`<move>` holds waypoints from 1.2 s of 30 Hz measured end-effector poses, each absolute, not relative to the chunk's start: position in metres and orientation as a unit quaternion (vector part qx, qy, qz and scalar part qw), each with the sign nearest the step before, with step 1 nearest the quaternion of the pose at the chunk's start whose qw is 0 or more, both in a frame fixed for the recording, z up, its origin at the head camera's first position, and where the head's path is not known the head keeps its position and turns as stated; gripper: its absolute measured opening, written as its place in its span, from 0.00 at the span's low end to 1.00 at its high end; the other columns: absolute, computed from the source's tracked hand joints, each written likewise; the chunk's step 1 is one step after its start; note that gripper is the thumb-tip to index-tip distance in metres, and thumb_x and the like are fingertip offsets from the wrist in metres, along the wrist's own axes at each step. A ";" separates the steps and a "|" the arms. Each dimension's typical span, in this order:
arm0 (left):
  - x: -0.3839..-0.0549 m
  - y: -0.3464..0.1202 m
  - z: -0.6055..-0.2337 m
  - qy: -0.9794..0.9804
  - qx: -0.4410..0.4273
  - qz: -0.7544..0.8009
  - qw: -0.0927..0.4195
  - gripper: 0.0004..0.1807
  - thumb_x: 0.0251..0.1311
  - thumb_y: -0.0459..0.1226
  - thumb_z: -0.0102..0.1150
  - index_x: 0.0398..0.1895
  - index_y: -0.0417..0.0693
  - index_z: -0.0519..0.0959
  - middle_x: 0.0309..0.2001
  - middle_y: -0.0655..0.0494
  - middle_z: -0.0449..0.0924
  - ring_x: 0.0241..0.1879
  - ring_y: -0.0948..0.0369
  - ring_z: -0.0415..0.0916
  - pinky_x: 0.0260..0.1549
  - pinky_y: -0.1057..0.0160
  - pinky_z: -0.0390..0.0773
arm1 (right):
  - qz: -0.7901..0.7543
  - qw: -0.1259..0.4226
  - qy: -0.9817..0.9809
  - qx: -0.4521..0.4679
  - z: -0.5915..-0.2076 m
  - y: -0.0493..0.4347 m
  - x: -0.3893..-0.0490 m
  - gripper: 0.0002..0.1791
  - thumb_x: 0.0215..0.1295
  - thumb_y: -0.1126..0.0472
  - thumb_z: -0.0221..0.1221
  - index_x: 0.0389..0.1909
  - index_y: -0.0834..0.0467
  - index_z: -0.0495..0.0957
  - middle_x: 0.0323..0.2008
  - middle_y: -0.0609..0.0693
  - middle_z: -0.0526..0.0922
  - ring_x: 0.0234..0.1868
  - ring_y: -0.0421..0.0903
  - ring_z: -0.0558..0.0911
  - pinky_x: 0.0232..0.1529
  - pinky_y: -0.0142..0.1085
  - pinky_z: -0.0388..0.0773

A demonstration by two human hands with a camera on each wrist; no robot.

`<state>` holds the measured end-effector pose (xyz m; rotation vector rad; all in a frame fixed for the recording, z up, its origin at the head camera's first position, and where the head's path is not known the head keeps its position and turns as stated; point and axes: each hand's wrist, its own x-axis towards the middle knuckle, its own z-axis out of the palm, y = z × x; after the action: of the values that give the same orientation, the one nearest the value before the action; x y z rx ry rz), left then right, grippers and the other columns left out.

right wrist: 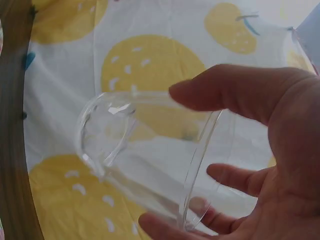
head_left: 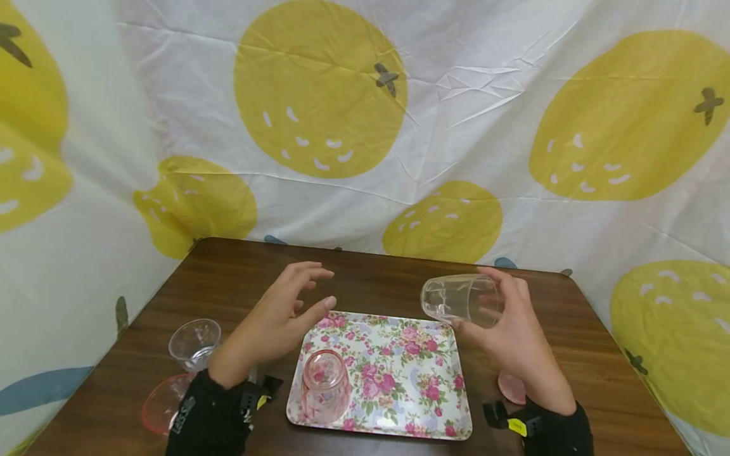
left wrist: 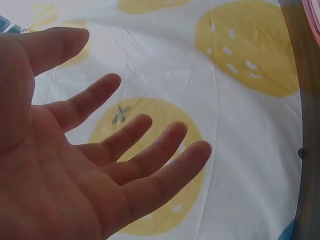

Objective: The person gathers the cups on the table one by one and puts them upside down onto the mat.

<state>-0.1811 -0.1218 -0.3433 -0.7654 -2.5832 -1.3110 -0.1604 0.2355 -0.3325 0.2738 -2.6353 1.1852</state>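
Note:
My right hand (head_left: 513, 323) holds a clear cup (head_left: 456, 297) above the back right corner of a floral tray (head_left: 410, 405). The cup lies on its side in the air, its rim towards my palm. In the right wrist view, the thumb (right wrist: 200, 92) presses one side of the cup and fingers reach round the other. My left hand (head_left: 274, 316) hovers by the tray's back left corner, fingers spread and holding nothing. A pink transparent cup (head_left: 325, 399) stands on the tray's left part, apparently upside down.
Left of the tray, a clear cup (head_left: 195, 342) and a pink-rimmed transparent vessel (head_left: 160, 405), partly behind my left sleeve, stand on the brown table (head_left: 371, 272). A pink object (head_left: 512, 387) shows beside my right wrist. A fruit-patterned cloth (head_left: 456, 139) hangs behind.

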 end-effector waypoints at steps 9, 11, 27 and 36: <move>-0.177 -0.110 -0.338 -0.846 -0.276 -0.448 0.086 0.30 0.65 0.44 0.67 0.69 0.54 0.69 0.74 0.50 0.58 0.72 0.48 0.61 0.61 0.39 0.74 | 0.512 0.077 -0.834 0.189 -0.331 0.224 -0.156 0.45 0.59 0.70 0.69 0.72 0.53 0.55 0.70 0.55 0.55 0.65 0.55 0.68 0.66 0.58 0.68; -0.175 -0.107 -0.337 -0.841 -0.280 -0.457 0.080 0.31 0.64 0.44 0.68 0.69 0.55 0.69 0.74 0.52 0.58 0.73 0.48 0.61 0.62 0.39 0.74 | 0.531 0.061 -0.820 0.203 -0.332 0.222 -0.157 0.45 0.59 0.71 0.68 0.72 0.52 0.54 0.71 0.52 0.54 0.66 0.54 0.68 0.68 0.51 0.69; -0.166 -0.091 -0.328 -0.778 -0.331 -0.533 0.037 0.38 0.58 0.41 0.74 0.71 0.62 0.66 0.71 0.60 0.64 0.69 0.53 0.64 0.63 0.44 0.75 | 0.607 -0.013 -0.737 0.298 -0.333 0.199 -0.158 0.42 0.60 0.71 0.66 0.69 0.58 0.52 0.68 0.55 0.59 0.69 0.46 0.66 0.70 0.66 0.58; -0.163 -0.087 -0.324 -0.749 -0.337 -0.570 0.002 0.41 0.58 0.37 0.73 0.72 0.62 0.63 0.72 0.57 0.64 0.68 0.52 0.68 0.63 0.48 0.76 | 0.642 -0.034 -0.693 0.327 -0.332 0.190 -0.156 0.41 0.59 0.73 0.65 0.69 0.55 0.54 0.61 0.61 0.65 0.57 0.49 0.75 0.52 0.39 0.81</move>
<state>-0.1635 -0.0866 -0.3240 -1.0583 -2.3496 -1.7892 -0.1556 0.1900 -0.3318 1.0498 -2.2239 2.0620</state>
